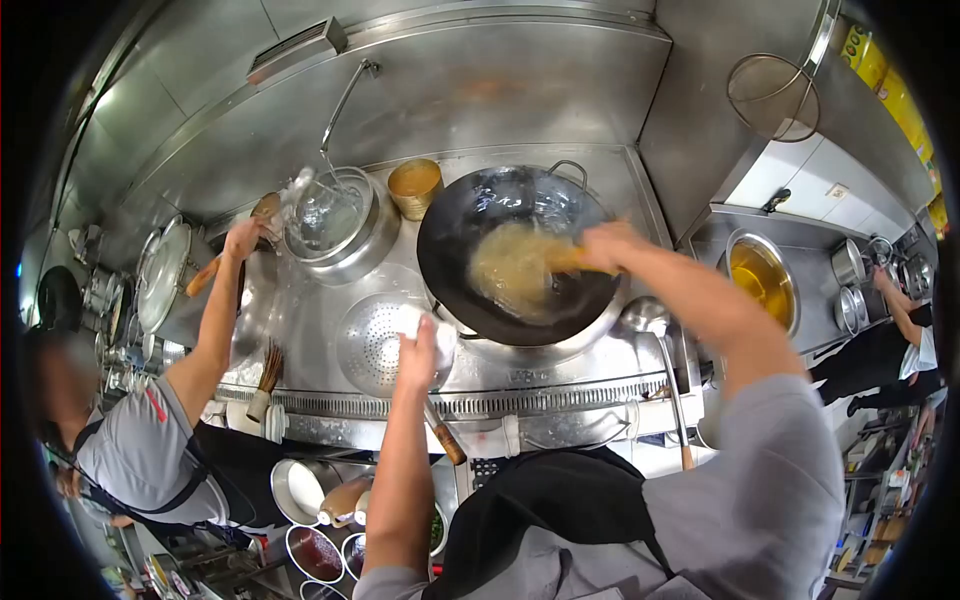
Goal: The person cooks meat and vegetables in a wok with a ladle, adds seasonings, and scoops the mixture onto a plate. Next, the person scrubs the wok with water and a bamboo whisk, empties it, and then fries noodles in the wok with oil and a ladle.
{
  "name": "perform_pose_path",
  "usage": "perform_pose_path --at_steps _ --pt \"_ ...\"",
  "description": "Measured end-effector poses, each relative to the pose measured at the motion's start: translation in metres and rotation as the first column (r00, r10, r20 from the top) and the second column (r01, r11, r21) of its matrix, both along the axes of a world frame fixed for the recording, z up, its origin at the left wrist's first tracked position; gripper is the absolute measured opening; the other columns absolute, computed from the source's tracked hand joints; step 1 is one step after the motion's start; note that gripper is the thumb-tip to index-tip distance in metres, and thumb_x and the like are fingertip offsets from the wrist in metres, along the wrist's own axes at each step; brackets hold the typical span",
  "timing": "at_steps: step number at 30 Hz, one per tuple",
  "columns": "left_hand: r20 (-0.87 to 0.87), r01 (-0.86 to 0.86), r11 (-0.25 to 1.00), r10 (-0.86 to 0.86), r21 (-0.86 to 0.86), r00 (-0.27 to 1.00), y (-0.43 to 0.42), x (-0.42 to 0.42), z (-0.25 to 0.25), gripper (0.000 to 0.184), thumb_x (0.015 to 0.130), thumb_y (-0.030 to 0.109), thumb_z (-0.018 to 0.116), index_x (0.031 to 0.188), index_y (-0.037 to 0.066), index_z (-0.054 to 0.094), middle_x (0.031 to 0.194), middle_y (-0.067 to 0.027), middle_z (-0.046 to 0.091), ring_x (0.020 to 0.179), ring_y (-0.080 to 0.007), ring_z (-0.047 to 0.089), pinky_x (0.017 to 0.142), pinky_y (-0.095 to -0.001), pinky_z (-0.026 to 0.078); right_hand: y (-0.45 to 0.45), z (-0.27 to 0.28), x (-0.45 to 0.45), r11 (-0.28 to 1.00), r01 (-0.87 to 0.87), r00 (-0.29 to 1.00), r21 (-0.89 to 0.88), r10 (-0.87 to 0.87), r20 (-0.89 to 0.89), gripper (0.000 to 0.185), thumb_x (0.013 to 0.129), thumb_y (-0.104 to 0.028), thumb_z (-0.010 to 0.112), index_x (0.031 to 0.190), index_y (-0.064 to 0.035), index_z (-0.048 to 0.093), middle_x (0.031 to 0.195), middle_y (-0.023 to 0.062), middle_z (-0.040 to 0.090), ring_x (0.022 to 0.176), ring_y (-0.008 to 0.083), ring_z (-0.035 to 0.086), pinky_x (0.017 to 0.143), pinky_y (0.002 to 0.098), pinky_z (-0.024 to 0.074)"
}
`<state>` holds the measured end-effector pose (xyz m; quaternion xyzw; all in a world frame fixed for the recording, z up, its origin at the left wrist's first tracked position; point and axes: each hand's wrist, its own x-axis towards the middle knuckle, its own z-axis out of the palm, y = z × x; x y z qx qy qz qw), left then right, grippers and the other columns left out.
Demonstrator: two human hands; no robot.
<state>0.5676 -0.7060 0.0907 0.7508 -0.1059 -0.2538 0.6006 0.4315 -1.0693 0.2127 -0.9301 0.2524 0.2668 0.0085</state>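
Observation:
My right hand point(612, 248) grips the thick end of a tan wok brush point(515, 272), whose wide head is smeared by motion inside the black wok point(450, 250). Water glistens on the wok's far wall. Folded white cloth point(438, 340) is held in my left hand point(418, 358), to the near left of the wok. Under that hand lies a perforated strainer point(372, 345), its wooden handle point(445, 437) pointing toward me.
Left of the wok stand a gold-coloured can point(415, 188) and a metal pot of water point(380, 225) below a tap point(345, 105). A co-worker's hand point(243, 240) reaches in there. A ladle point(645, 315) rests at right, near a pot of yellow liquid point(765, 285).

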Motion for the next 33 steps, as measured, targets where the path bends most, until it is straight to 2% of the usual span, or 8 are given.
perform_pose_path --at_steps 4,7,14,17,21,27,30,33 --pt "0.421 -0.350 0.900 0.221 0.259 0.880 -0.065 -0.010 -0.019 0.045 0.083 0.021 0.070 0.114 -0.005 0.051 0.100 -0.0151 0.062 0.090 -0.0241 0.063 0.081 -0.0375 0.050 0.069 -0.095 0.041 0.928 0.295 0.847 0.228 -0.364 0.388 0.039 0.094 -0.041 0.054 0.106 -0.0092 0.073 0.110 0.0180 0.072 0.103 0.0351 0.069 0.089 0.0465 0.0541" --pt "-0.065 -0.206 0.952 0.197 -0.228 0.978 -0.062 -0.016 -0.020 0.038 0.080 0.010 0.064 0.113 -0.004 0.049 0.093 -0.0119 0.061 0.079 -0.0191 0.061 0.071 -0.0354 0.051 0.103 -0.091 0.004 0.956 0.152 0.916 0.252 -0.232 0.327 0.046 0.095 -0.045 0.052 0.117 -0.0070 0.068 0.104 0.0202 0.072 0.100 0.0382 0.068 0.087 0.0469 0.0537" --pt "0.194 -0.180 0.983 0.172 0.028 0.966 -0.062 -0.014 -0.048 0.030 0.078 0.003 0.059 0.106 -0.003 0.053 0.090 -0.0110 0.062 0.073 -0.0185 0.061 0.063 -0.0356 0.050 -0.019 0.001 -0.096 0.988 -0.112 0.994 0.109 0.109 0.030 0.041 0.091 -0.043 0.057 0.125 -0.0217 0.064 0.107 0.0139 0.072 0.097 0.0350 0.069 0.082 0.0468 0.0548" --pt "-0.017 0.032 0.996 -0.033 -0.082 0.999 -0.053 -0.010 -0.016 0.024 0.078 0.005 0.059 0.100 -0.003 0.055 0.087 -0.0118 0.062 0.072 -0.0193 0.061 0.062 -0.0361 0.050 -0.079 -0.041 -0.009 0.989 -0.094 0.994 -0.115 0.099 0.040 0.042 0.092 -0.044 0.056 0.125 -0.0175 0.064 0.105 0.0123 0.073 0.098 0.0343 0.069 0.083 0.0484 0.0545" --pt "-0.059 0.140 0.990 -0.141 -0.019 0.988 -0.044 0.001 -0.018 0.018 0.079 0.001 0.057 0.097 0.003 0.056 0.081 -0.0043 0.059 0.068 -0.0150 0.059 0.059 -0.0328 0.048 0.017 -0.119 0.034 0.980 0.197 0.862 0.016 -0.181 0.473 0.041 0.094 -0.042 0.055 0.125 -0.0164 0.062 0.097 0.0173 0.072 0.091 0.0358 0.070 0.078 0.0501 0.0554" --pt "0.231 -0.024 0.995 0.001 0.097 0.973 -0.048 -0.019 -0.020 0.045 0.084 0.017 0.064 0.116 -0.007 0.044 0.098 -0.0254 0.064 0.090 -0.0398 0.065 0.082 -0.0456 0.050 0.053 -0.125 0.035 0.998 -0.018 0.897 0.060 -0.011 0.442 0.063 0.098 -0.046 0.050 0.154 -0.0247 0.033 0.097 0.0210 0.071 0.091 0.0398 0.069 0.084 0.0513 0.0530" --pt "0.284 -0.152 0.967 0.090 0.206 0.954 -0.058 -0.038 -0.016 0.055 0.084 0.018 0.064 0.120 -0.011 0.033 0.101 -0.0386 0.061 0.098 -0.0537 0.060 0.089 -0.0523 0.047 0.051 -0.115 0.083 0.843 0.446 0.593 0.302 -0.531 0.605 0.057 0.099 -0.044 0.048 0.152 -0.0230 0.037 0.098 0.0207 0.071 0.093 0.0403 0.069 0.083 0.0521 0.0524" --pt "0.273 -0.140 0.948 0.059 0.285 0.960 -0.055 -0.044 0.008 0.053 0.084 0.018 0.064 0.118 -0.010 0.034 0.101 -0.0388 0.061 0.098 -0.0532 0.061 0.089 -0.0522 0.047 0.093 -0.149 0.111 0.848 0.375 0.656 0.375 -0.528 0.539 0.052 0.100 -0.042 0.047 0.148 -0.0202 0.041 0.101 0.0216 0.071 0.094 0.0393 0.068 0.083 0.0504 0.0527"
